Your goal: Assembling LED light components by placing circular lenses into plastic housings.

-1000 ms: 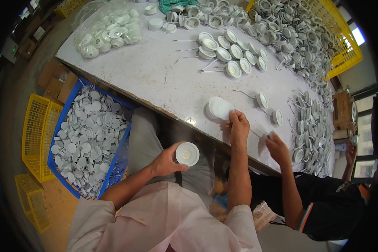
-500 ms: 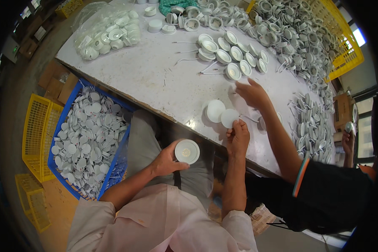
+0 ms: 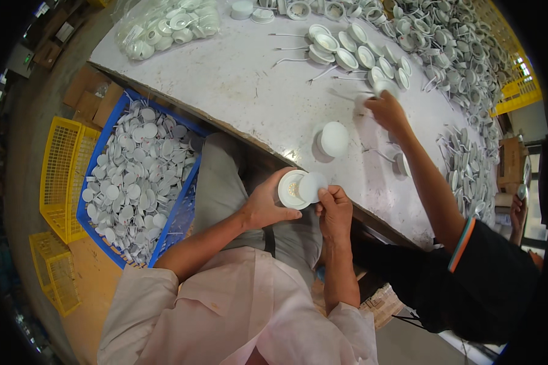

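Over my lap, my left hand (image 3: 266, 204) grips a round white downlight (image 3: 288, 187) by its rim, its face up with the LED board showing. A thin white diffuser disc (image 3: 312, 187) is pinched at its edge between the thumb and fingers of my right hand (image 3: 335, 210). That disc overlaps the right part of the downlight's face; whether it is seated cannot be seen. On the table (image 3: 237, 91), near its front edge, lies a small stack of white discs (image 3: 333, 139). To its right a single white downlight (image 3: 402, 164) stands on its side.
A co-worker's hand (image 3: 388, 112), blurred, reaches over the table beside a cluster of wired downlights (image 3: 365, 56). Grey-white housings (image 3: 432, 55) heap up at the back right. On my left stand a blue crate (image 3: 179, 216) full of small parts and yellow crates (image 3: 61, 164). A plastic bag (image 3: 170, 27) holds white rings.
My right hand has lifted a disc off the table and brought it onto the downlight. My left hand has moved the downlight toward it. The co-worker's hand has shifted near the cluster.
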Demonstrator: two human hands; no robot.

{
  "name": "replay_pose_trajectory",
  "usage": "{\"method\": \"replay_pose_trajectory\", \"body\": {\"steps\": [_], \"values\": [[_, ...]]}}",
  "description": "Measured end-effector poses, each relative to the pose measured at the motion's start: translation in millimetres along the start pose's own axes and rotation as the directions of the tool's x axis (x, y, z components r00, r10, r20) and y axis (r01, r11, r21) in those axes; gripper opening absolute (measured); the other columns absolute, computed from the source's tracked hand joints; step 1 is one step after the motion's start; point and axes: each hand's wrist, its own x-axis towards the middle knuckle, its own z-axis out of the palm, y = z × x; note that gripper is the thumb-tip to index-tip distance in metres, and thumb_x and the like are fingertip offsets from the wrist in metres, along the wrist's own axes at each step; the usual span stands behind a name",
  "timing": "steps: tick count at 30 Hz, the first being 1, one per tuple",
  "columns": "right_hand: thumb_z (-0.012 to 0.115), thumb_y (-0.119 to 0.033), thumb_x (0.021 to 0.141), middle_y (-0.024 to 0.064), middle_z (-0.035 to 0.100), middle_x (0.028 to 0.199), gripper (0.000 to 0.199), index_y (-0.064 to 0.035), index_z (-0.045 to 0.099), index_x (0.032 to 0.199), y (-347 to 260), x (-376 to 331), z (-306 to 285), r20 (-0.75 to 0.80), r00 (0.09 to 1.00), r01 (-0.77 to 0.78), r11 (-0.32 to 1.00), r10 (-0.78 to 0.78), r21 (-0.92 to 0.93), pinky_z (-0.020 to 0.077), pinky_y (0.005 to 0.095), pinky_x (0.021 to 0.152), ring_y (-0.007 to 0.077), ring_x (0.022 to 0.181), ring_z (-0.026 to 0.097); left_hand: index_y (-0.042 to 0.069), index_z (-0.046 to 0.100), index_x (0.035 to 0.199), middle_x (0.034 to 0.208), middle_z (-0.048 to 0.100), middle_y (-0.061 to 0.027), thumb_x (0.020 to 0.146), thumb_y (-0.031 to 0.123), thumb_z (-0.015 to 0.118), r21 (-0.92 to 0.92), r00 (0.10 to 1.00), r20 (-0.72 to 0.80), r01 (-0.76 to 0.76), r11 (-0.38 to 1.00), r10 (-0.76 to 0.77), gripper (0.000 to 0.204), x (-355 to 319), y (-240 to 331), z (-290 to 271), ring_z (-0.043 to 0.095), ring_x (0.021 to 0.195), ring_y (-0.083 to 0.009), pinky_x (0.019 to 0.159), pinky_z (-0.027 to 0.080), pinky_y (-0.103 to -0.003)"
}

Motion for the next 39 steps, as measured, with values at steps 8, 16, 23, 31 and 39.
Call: {"method": "replay_pose_trajectory", "body": {"steps": [8, 16, 23, 31, 39], "values": [[0.064, -0.012, 0.086, 0.0036, 0.058, 0.066, 0.012, -0.0016, 0.059, 0.085, 11, -11, 6, 0.054, 0.998, -0.031, 1.0, 0.031, -0.005, 0.0401, 0.0207, 0.048, 0.0079, 0.053, 0.051, -0.002, 0.029, 0.137, 0.127, 0.049, -0.012, 0.076, 0.015, 0.075, -0.044, 0.996, -0.079, -0.04, 0.998, 0.037, 0.078, -5, -7, -7, 0.047, 0.119, -0.019, 0.1, 0.039, -0.032], [0.06, -0.009, 0.088, 0.0039, 0.059, 0.067, 0.008, -0.0024, 0.058, 0.086, 12, -11, 9, 0.046, 0.997, -0.062, 0.998, 0.061, 0.006, 0.0434, 0.0192, 0.046, 0.0086, 0.053, 0.055, -0.003, 0.031, 0.135, 0.125, 0.051, -0.0131, 0.075, 0.014, 0.075, -0.002, 0.984, -0.155, -0.094, 0.996, 0.093, 0.076, -6, -5, -14, 0.05, 0.115, -0.0179, 0.097, 0.041, -0.031], [0.062, -0.007, 0.086, 0.0025, 0.058, 0.068, 0.007, -0.0036, 0.057, 0.085, 23, -8, 14, 0.062, 0.997, -0.043, 0.999, 0.045, -0.027, 0.0438, 0.0195, 0.046, 0.0086, 0.052, 0.055, 0.0, 0.034, 0.134, 0.122, 0.052, -0.0117, 0.075, 0.012, 0.074, 0.073, 0.99, -0.135, -0.029, 0.997, 0.039, 0.072, -6, -10, -6, 0.052, 0.112, -0.0175, 0.093, 0.045, -0.03], [0.065, -0.008, 0.084, 0.0007, 0.059, 0.071, 0.012, -0.0061, 0.053, 0.087, 24, -8, 21, 0.027, 0.999, -0.015, 0.994, 0.018, -0.111, 0.0438, 0.0178, 0.048, 0.0051, 0.056, 0.054, -0.001, 0.038, 0.131, 0.117, 0.055, -0.0111, 0.08, 0.01, 0.066, 0.139, 0.986, -0.163, -0.023, 0.99, 0.046, 0.059, -8, -13, -3, 0.054, 0.106, -0.0159, 0.089, 0.046, -0.029], [0.066, -0.007, 0.083, 0.0008, 0.059, 0.072, 0.014, -0.0075, 0.052, 0.085, 23, -8, 26, 0.049, 0.997, -0.057, 0.997, 0.06, -0.05, 0.0441, 0.0176, 0.047, 0.0056, 0.056, 0.055, 0.002, 0.04, 0.13, 0.111, 0.058, -0.0142, 0.081, 0.013, 0.06, 0.186, 0.976, -0.213, -0.014, 0.982, 0.055, 0.054, -10, -15, -2, 0.058, 0.102, -0.0198, 0.087, 0.046, -0.031]]}}
